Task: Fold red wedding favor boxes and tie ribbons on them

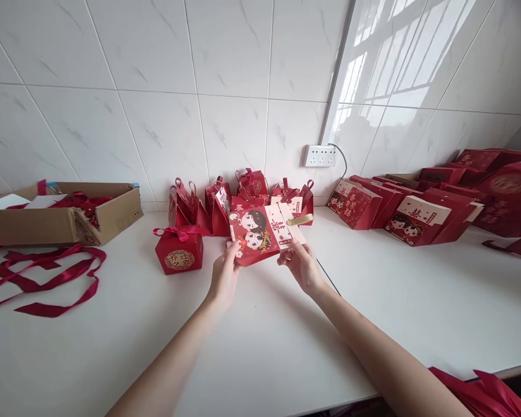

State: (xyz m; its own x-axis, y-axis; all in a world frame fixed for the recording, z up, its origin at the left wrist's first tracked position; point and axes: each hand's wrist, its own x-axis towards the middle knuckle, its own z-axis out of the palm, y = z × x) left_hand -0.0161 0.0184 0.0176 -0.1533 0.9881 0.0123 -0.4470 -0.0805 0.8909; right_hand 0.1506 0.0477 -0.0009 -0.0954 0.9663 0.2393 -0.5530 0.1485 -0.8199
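Note:
Both my hands hold a red and cream box (255, 229) above the white table. Two cartoon faces are printed on its red part, and a gold strip (300, 220) sticks out at its right end. My left hand (224, 273) grips the lower left edge. At the cream end, my right hand (301, 263) pinches the lower right edge. To the left stands a closed red box (179, 253) with a ribbon bow and a gold emblem. Several red boxes with ribbon handles, such as one at the left (183, 209), stand behind the held box, which partly hides them.
A cardboard box (110, 217) with red ribbon inside sits at the left, loose red ribbon (56, 308) before it. Red flat boxes (360, 202) and red bags (510, 197) stand at the right. A power strip (320, 156) is on the wall. Red fabric (481, 394) lies at the lower right.

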